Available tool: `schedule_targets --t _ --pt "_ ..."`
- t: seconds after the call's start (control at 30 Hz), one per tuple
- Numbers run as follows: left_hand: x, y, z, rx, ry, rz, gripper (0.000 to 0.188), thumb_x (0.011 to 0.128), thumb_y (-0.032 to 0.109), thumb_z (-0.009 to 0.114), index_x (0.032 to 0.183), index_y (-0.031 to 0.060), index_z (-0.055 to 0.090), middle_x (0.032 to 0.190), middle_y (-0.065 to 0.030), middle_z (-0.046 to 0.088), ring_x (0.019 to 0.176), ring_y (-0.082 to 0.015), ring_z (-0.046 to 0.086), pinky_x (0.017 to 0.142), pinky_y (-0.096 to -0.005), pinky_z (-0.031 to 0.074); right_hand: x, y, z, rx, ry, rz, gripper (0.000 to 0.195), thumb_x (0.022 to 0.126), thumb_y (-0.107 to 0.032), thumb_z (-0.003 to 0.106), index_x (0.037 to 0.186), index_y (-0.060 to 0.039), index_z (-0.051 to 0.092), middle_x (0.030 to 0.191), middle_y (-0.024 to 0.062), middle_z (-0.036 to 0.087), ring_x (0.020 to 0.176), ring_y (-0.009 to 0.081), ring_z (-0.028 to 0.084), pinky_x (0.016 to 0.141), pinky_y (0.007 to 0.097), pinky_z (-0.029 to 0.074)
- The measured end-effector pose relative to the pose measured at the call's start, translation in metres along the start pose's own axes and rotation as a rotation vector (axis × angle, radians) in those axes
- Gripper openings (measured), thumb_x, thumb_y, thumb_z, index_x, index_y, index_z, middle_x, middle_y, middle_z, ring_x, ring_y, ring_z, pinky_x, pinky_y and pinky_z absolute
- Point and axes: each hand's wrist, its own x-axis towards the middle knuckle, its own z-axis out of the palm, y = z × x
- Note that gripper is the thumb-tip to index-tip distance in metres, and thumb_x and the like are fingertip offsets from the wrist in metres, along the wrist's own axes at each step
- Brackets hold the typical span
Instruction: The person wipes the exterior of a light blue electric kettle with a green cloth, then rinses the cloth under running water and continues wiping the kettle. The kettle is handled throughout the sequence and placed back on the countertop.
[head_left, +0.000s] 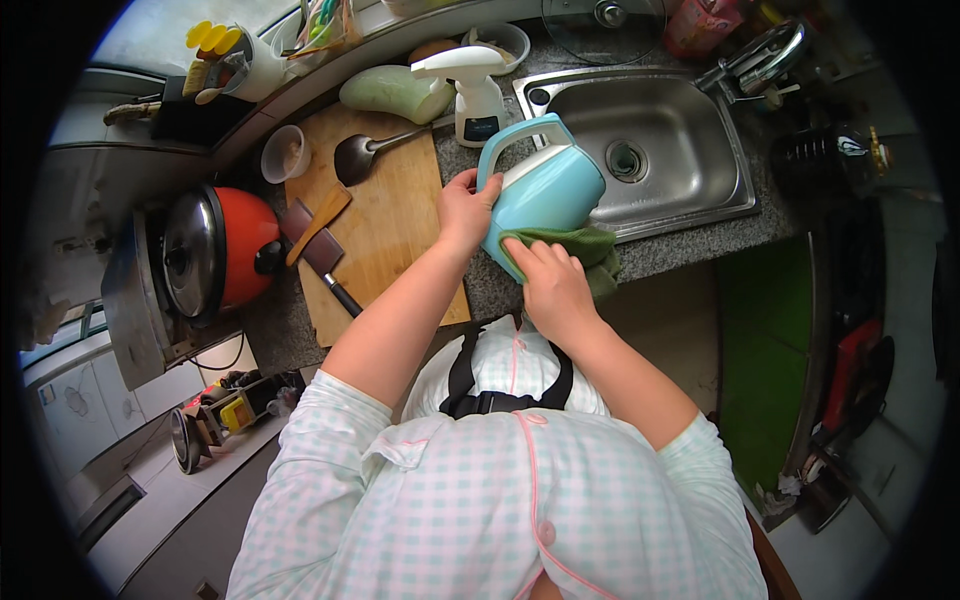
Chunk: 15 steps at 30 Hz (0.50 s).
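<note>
A light-blue kettle (551, 187) with a white-lined handle lies tilted over the counter edge by the sink. My left hand (465, 210) grips it at the lower end of its handle. Against the kettle's lower side, my right hand (559, 289) presses a green cloth (596, 251), its fingers on the fabric. Part of the cloth hangs at the counter's front edge. Just beyond the kettle stands a white spray bottle (480, 101) with a dark label.
Left of my hands, a wooden cutting board (397, 225) carries a ladle (354, 159), a wooden spatula (321, 223) and a cleaver (319, 244). A red pot (244, 247) stands further left. To the right is the steel sink (675, 187); a winter melon piece (390, 94) lies behind the board.
</note>
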Motion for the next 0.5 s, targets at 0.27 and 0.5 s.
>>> schedule_targets --t 0.27,0.5 --pt "0.003 -0.01 0.0 -0.015 0.012 -0.009 0.038 0.092 0.025 0.079 0.117 -0.0027 0.071 0.097 -0.0101 0.075 0.082 -0.0157 0.068 0.074 -0.0309 0.055 -0.016 0.002 -0.004 0.01 -0.036 0.026 0.058 0.082 0.003 0.06 0.138 -0.0114 0.06 0.105 0.0107 0.061 0.103 0.0333 0.058 0.086 0.044 0.047" --pt "0.001 -0.007 0.0 -0.001 -0.01 -0.024 0.038 0.092 0.026 0.079 0.117 -0.0031 0.071 0.098 -0.0109 0.075 0.082 -0.0166 0.069 0.075 -0.0317 0.055 -0.018 0.01 0.003 -0.031 0.043 -0.016 0.051 0.085 -0.001 0.057 0.133 -0.0148 0.064 0.098 0.0055 0.062 0.094 0.0299 0.059 0.078 0.0444 0.045"
